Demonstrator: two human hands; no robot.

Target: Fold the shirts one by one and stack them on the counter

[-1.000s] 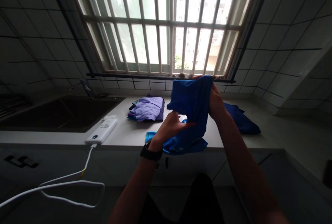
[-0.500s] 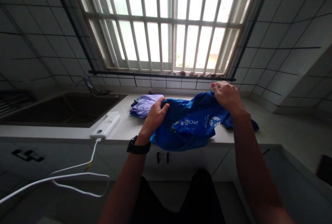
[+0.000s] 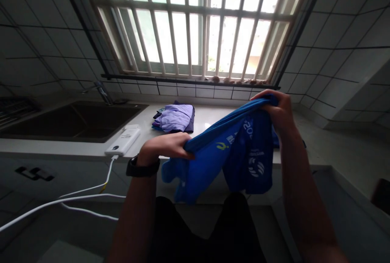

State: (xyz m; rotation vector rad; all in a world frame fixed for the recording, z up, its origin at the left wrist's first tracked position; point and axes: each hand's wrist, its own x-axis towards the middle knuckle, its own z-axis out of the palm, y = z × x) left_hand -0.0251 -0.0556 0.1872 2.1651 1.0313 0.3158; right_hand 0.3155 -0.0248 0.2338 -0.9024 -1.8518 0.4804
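Observation:
A blue shirt (image 3: 210,153) with white and yellow-green print hangs stretched between my two hands, over the counter's front edge. My left hand (image 3: 170,146), with a black watch at the wrist, is closed on one part of it. Higher up and to the right, my right hand (image 3: 276,106) grips another part of the cloth. The lower portions dangle loose below the counter top. Behind my left hand lies a stack of folded clothes (image 3: 176,117), lavender on top. More dark blue cloth (image 3: 276,139) rests on the counter, partly hidden behind the shirt and my right forearm.
On the left a dark sink (image 3: 70,123) with a faucet (image 3: 103,92) is set into the white counter (image 3: 146,141). A white power bank (image 3: 123,140) with a white cable (image 3: 76,198) sits near the front edge. A barred window (image 3: 195,23) is behind.
My left hand has moved left and down, pulling the shirt taut on a slant. The cloth now hangs lower, and the lavender stack shows more fully. My right hand has shifted slightly right.

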